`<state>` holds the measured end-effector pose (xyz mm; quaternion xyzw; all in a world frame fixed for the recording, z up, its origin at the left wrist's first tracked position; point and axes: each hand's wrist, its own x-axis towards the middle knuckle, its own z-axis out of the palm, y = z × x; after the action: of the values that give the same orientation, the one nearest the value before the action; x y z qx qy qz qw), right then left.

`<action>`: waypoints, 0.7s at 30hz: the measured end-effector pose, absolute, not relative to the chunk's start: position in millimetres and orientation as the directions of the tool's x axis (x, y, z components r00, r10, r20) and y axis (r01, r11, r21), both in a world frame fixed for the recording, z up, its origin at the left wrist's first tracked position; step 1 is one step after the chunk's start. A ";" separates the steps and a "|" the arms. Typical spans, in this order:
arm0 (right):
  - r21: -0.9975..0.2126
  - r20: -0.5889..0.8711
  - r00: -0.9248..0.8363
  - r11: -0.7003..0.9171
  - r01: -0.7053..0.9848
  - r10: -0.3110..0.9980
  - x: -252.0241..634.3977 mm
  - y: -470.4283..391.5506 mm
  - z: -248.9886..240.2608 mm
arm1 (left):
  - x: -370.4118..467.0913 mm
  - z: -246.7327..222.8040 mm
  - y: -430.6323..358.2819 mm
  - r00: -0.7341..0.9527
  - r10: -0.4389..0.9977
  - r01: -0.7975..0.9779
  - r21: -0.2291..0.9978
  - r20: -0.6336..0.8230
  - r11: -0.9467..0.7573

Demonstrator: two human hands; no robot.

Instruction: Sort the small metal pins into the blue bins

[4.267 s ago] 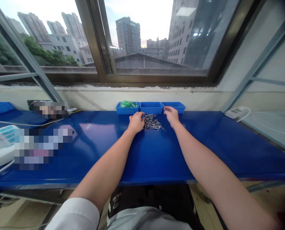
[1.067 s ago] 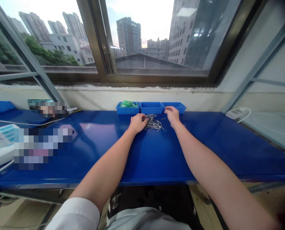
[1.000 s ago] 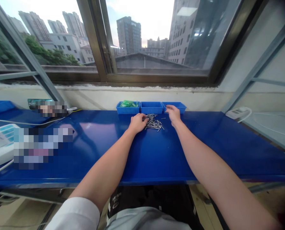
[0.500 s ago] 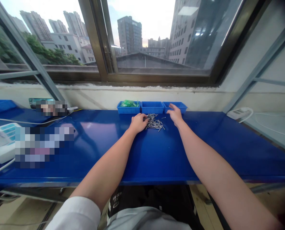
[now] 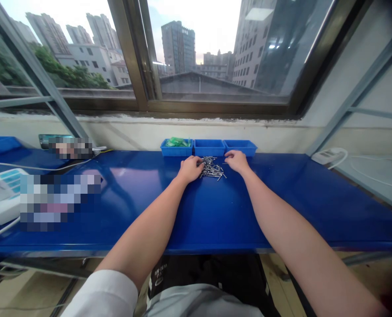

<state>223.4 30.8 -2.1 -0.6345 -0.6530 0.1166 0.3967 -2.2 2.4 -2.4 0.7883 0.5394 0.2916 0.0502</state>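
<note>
A loose pile of small silvery metal screws or pins [image 5: 213,169] lies on the blue table, in front of three blue bins. My left hand [image 5: 192,169] rests at the pile's left edge with its fingers curled together; what they hold, if anything, is too small to tell. To the right of the pile, my right hand [image 5: 237,161] is low over the table, thumb and fingertips drawn together around one thin metal piece [image 5: 225,163]. Green plastic material fills the left bin [image 5: 177,152]. The middle bin [image 5: 209,152] and right bin [image 5: 250,151] stand beside it.
A power strip [image 5: 329,156] with a white cable lies at the back right. On the left are a white and light-blue device [image 5: 4,198], blurred-out items, cables and another blue bin [image 5: 1,146]. Grey metal posts and a window stand behind the table [image 5: 215,220].
My right hand has moved down and left from the front of the right bin, and its fingers have closed near the lone metal piece. My left hand has stayed at the pile.
</note>
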 end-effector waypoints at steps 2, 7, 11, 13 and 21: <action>-0.584 0.312 0.079 0.126 0.802 0.947 222.7 30.8 -6.2 | -2.2 -2.6 2.5 0.245 0.883 0.826 0.391 0.400 -0.406; -0.496 0.308 0.126 0.046 0.867 0.943 225.0 36.5 -18.4 | -2.4 -3.0 3.2 0.255 0.875 0.813 0.399 0.411 -0.424; -0.507 0.380 0.051 0.162 0.847 0.924 221.2 36.7 -20.9 | -1.9 -0.8 1.5 0.241 0.877 0.819 0.398 0.415 -0.414; -0.534 0.423 0.000 0.249 0.808 0.906 213.6 32.8 -16.7 | -1.3 0.9 -0.2 0.237 0.871 0.814 0.401 0.430 -0.419; -0.724 0.485 -0.193 0.515 0.458 0.853 173.9 9.7 5.0 | 3.2 6.2 -5.4 0.307 0.829 0.751 0.416 0.468 -0.513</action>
<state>173.9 9.7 5.0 -0.4421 -0.7414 0.2165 0.4561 3.2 -5.4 6.2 0.8063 0.4896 0.3264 0.0598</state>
